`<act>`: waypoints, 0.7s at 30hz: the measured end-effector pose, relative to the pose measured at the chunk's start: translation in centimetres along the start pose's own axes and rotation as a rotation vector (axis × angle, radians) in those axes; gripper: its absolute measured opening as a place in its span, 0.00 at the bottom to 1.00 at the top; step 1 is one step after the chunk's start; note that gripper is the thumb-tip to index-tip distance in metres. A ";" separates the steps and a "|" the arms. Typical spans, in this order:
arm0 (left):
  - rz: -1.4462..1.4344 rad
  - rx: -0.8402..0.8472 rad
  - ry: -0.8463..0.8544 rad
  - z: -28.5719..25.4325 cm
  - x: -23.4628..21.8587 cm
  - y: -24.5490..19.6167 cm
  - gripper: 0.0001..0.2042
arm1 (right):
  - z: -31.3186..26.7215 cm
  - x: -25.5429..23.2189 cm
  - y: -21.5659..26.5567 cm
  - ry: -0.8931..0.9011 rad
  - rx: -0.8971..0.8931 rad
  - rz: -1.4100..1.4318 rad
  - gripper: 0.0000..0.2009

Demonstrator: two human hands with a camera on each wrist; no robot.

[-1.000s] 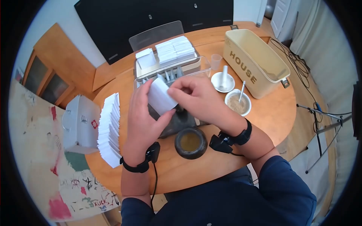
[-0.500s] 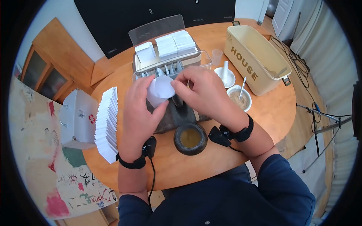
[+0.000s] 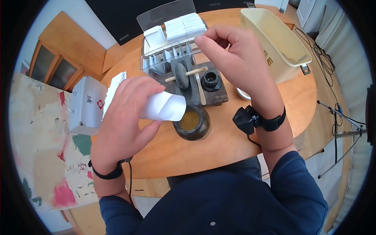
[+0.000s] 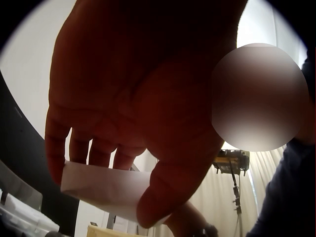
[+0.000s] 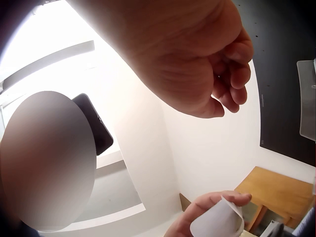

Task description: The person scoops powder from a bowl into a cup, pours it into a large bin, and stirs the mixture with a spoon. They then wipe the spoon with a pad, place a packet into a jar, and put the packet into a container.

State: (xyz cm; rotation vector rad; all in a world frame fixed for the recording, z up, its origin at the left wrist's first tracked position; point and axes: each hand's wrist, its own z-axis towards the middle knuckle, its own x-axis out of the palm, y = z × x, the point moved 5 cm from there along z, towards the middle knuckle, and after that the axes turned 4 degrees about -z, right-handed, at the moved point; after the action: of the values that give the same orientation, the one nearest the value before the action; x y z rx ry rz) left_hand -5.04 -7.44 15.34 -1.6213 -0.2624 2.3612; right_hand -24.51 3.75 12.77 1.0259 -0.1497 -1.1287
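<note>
My left hand holds a white paper packet on its side, fingers over the top and thumb below. The packet's mouth is spread and faces right, overlapping the rim of a round dark stone pot with yellowish contents. In the left wrist view the packet lies between fingers and thumb; its inside is hidden in the views. My right hand is raised apart from it at the upper right, fingers loosely curled and thumb apart from the forefinger, with nothing visible in it.
Behind the pot stand a stone grinding wheel with a wooden handle and a small dark mortar. Farther back are clear dividers and stacked white packets. A cream bin stands right, a silver case left.
My right hand has let go of the packet and moved up to the right. My left hand has carried the packet left and nearer to me, turning its spread mouth toward the pot.
</note>
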 end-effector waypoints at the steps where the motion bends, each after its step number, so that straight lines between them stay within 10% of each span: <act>1: 0.024 -0.001 0.048 0.1 0.0 -0.4 0.28 | 0.0 -0.3 0.0 -0.003 -0.013 0.024 0.12; 21: 0.210 0.078 0.246 2.6 0.9 -4.7 0.25 | -0.3 -3.8 1.2 -0.123 -0.114 -0.012 0.15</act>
State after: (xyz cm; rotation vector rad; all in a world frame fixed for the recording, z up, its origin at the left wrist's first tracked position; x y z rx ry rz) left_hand -7.27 -2.66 16.83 -1.9609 0.0504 2.2504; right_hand -25.33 7.03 14.96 0.8575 -0.1748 -1.1985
